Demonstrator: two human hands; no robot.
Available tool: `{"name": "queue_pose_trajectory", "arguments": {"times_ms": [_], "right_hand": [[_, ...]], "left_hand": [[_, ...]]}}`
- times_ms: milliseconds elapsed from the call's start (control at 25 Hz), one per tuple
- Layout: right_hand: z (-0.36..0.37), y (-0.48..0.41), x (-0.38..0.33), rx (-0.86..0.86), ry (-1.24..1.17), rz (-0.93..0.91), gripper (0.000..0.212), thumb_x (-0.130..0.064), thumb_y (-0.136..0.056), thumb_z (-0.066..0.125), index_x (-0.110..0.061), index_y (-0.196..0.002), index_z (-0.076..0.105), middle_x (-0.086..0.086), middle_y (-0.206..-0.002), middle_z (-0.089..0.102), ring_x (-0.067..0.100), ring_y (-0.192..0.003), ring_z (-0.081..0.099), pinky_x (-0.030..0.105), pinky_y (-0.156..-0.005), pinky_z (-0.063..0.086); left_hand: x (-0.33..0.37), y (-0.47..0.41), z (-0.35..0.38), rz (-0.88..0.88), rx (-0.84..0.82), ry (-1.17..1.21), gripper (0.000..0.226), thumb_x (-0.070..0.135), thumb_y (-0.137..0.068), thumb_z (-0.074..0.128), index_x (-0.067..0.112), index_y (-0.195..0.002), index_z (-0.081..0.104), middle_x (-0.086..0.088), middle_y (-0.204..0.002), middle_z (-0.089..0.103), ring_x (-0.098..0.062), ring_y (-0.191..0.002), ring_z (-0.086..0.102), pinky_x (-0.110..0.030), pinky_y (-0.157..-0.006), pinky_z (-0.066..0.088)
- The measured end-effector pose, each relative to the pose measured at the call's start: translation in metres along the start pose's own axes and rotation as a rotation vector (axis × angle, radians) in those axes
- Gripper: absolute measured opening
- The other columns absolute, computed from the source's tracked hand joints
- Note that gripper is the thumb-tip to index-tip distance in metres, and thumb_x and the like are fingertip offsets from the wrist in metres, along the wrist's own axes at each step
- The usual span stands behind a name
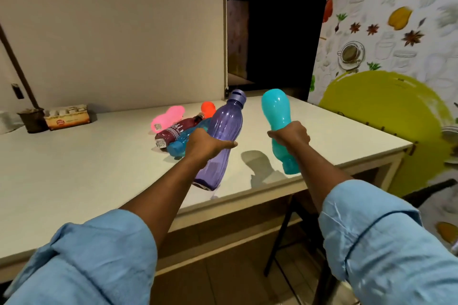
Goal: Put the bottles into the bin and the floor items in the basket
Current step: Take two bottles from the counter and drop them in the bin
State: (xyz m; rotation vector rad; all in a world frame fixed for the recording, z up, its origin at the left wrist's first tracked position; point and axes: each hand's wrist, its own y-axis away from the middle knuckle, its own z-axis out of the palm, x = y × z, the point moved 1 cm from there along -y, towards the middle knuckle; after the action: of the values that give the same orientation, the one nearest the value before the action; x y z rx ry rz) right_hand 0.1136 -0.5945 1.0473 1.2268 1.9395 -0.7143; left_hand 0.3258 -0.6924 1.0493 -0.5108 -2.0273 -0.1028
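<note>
My left hand (205,145) grips a purple bottle (224,126) round its middle, cap end pointing away, held just above the white table (74,171). My right hand (291,136) grips a teal bottle (276,111) round its waist, cap end down toward me, base up. On the table behind lie a pink bottle (168,116), an orange bottle (208,108), a maroon labelled bottle (174,131) and a blue bottle (183,140), close together. No bin or basket is in view.
A small dark pot (33,120) and a printed box (67,120) stand at the table's far left by the wall. A dark opening (275,37) lies behind the table. A black folding chair frame (282,238) stands under the table's right end beside the patterned wall (396,32).
</note>
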Motion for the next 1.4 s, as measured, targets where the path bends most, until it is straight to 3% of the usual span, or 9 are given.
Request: {"name": "queue_pose_trajectory", "arguments": {"times_ms": [120,200,280,520,600,800,1080,1240,1400], "right_hand": [[-0.002,0.035,0.015,-0.063,-0.106,-0.006,0.062,-0.043,-0.072,0.079,-0.014,-0.117,0.046,0.007,-0.111,0.060,0.024,-0.093,0.060,0.038,-0.077,0.050],[0.001,0.058,0.029,-0.106,-0.172,-0.026,0.061,-0.045,-0.073,0.076,-0.015,-0.115,0.045,0.007,-0.111,0.061,0.025,-0.094,0.062,0.040,-0.082,0.053],[-0.004,0.081,0.035,-0.151,-0.256,-0.042,0.058,-0.047,-0.076,0.073,-0.016,-0.113,0.042,0.008,-0.112,0.060,0.024,-0.092,0.062,0.041,-0.084,0.053],[0.013,0.140,0.041,-0.245,-0.230,-0.057,0.061,-0.050,-0.081,0.069,-0.012,-0.121,0.043,0.010,-0.116,0.059,0.025,-0.095,0.061,0.041,-0.086,0.053],[-0.013,0.212,0.078,-0.512,-0.154,-0.118,0.062,-0.050,-0.082,0.068,-0.012,-0.124,0.043,0.011,-0.118,0.059,0.028,-0.101,0.062,0.045,-0.092,0.053],[-0.007,0.238,0.072,-0.509,-0.295,-0.102,0.061,-0.048,-0.082,0.069,-0.014,-0.125,0.044,0.009,-0.117,0.060,0.026,-0.101,0.064,0.043,-0.089,0.054],[0.019,0.366,0.076,-0.735,-0.294,-0.200,0.061,-0.051,-0.082,0.069,-0.015,-0.125,0.046,0.007,-0.114,0.062,0.024,-0.098,0.065,0.043,-0.087,0.056],[0.042,0.453,0.068,-0.884,-0.277,-0.260,0.057,-0.049,-0.082,0.070,-0.016,-0.121,0.045,0.005,-0.109,0.061,0.019,-0.089,0.063,0.035,-0.078,0.054],[0.069,0.549,0.054,-0.978,-0.235,-0.315,0.059,-0.049,-0.083,0.069,-0.014,-0.124,0.044,0.006,-0.111,0.061,0.022,-0.095,0.064,0.039,-0.085,0.056]], "left_hand": [[-0.005,0.036,-0.013,-0.086,0.004,0.175,0.070,0.045,-0.060,0.089,0.002,-0.108,0.062,-0.009,-0.095,0.062,-0.023,-0.082,0.059,-0.032,-0.062,0.046],[-0.016,0.063,-0.020,-0.136,-0.013,0.266,0.071,0.044,-0.064,0.087,0.004,-0.115,0.060,-0.011,-0.103,0.064,-0.026,-0.089,0.061,-0.031,-0.064,0.049],[-0.022,0.092,-0.026,-0.154,-0.003,0.316,0.069,0.045,-0.066,0.084,0.008,-0.118,0.059,-0.010,-0.103,0.064,-0.026,-0.084,0.062,-0.031,-0.064,0.050],[-0.070,0.138,-0.041,-0.311,-0.018,0.369,0.065,0.048,-0.061,0.086,0.010,-0.109,0.063,-0.008,-0.093,0.068,-0.024,-0.082,0.066,-0.031,-0.061,0.054],[-0.077,0.250,-0.047,-0.425,0.168,0.389,0.070,0.049,-0.055,0.088,0.010,-0.107,0.065,-0.008,-0.095,0.071,-0.025,-0.086,0.068,-0.030,-0.060,0.055],[-0.077,0.271,-0.061,-0.445,0.098,0.459,0.069,0.048,-0.047,0.091,0.013,-0.102,0.066,-0.005,-0.085,0.077,-0.024,-0.082,0.073,-0.031,-0.058,0.058],[-0.128,0.400,-0.115,-0.527,0.359,0.464,0.062,0.046,-0.057,0.088,0.016,-0.103,0.060,-0.004,-0.095,0.071,-0.019,-0.082,0.070,-0.026,-0.053,0.053],[-0.168,0.468,-0.166,-0.547,0.460,0.437,0.066,0.045,-0.060,0.087,0.017,-0.113,0.059,-0.003,-0.099,0.068,-0.018,-0.085,0.067,-0.027,-0.057,0.050],[-0.209,0.529,-0.224,-0.577,0.537,0.449,0.072,0.044,-0.060,0.088,0.016,-0.120,0.060,-0.003,-0.100,0.068,-0.019,-0.087,0.068,-0.030,-0.061,0.054]]}}
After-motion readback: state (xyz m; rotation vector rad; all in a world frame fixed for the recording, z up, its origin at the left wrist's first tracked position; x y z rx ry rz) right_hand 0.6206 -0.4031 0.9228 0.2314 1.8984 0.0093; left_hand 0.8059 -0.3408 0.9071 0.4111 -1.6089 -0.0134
